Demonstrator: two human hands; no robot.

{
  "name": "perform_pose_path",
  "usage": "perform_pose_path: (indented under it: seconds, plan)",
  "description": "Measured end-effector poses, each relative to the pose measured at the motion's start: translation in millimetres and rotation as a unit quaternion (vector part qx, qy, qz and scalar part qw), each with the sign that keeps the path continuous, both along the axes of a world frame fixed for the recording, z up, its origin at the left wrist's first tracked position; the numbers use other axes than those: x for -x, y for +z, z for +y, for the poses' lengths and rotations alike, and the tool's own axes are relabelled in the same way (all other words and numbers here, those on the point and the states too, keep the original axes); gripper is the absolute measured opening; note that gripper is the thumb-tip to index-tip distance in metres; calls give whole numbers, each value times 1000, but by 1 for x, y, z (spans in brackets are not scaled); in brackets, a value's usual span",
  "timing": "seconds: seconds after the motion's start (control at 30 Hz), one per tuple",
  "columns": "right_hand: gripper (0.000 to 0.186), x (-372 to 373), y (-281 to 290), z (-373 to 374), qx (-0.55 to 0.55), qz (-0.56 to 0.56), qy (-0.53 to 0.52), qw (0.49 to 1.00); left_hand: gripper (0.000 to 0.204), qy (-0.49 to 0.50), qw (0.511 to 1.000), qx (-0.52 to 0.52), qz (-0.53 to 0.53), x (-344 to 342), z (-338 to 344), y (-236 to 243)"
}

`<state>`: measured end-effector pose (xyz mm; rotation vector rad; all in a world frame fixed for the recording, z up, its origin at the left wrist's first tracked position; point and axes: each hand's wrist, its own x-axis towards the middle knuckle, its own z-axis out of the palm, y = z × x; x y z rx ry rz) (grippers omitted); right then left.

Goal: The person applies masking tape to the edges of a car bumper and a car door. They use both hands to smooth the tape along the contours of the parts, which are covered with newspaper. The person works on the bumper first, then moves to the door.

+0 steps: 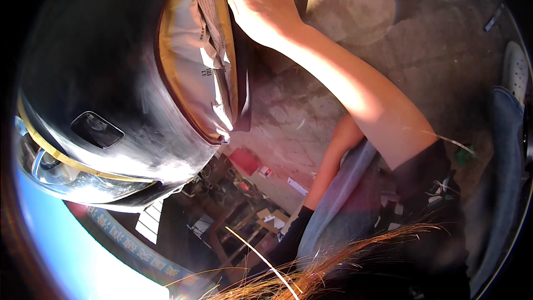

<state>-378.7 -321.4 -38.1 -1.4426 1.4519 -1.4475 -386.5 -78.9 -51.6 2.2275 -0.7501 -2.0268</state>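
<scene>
My right hand is at the top edge, at the upper end of a paper-covered opening in a glossy black car body. Its fingers are curled and pressed to the yellow masking tape, with the tips partly cut off by the frame. Printed newspaper lies inside the tape border, creased and gaping along one side. My left forearm rises from a black sleeve and passes behind my right forearm. The left hand itself is hidden there, near my jeans.
A taped lamp and a dark fuel flap sit on the car body. Cardboard boxes and a red object stand on the concrete floor. A white clog shows at the right. Hair strands cross the bottom.
</scene>
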Motion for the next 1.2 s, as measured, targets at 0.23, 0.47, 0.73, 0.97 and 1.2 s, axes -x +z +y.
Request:
perform_pose_path:
  seconds: [0.23,0.47,0.73,0.97,1.2]
  plan:
    - [42,4,-2,-14,44,41,-22,998,37,-86,991,85,-65,-12,24,-24]
    - [39,3,1,-22,26,91,19,995,33,-106,982,131,-80,-24,47,-45]
    - [45,0,-2,13,-16,25,82,996,55,-48,995,-18,-86,4,-7,-10]
    - [76,-16,13,57,-197,-84,255,943,52,-33,996,69,-39,-21,25,-26]
    - [68,-53,17,123,-294,-279,293,866,42,-181,975,36,-124,-24,25,-32]
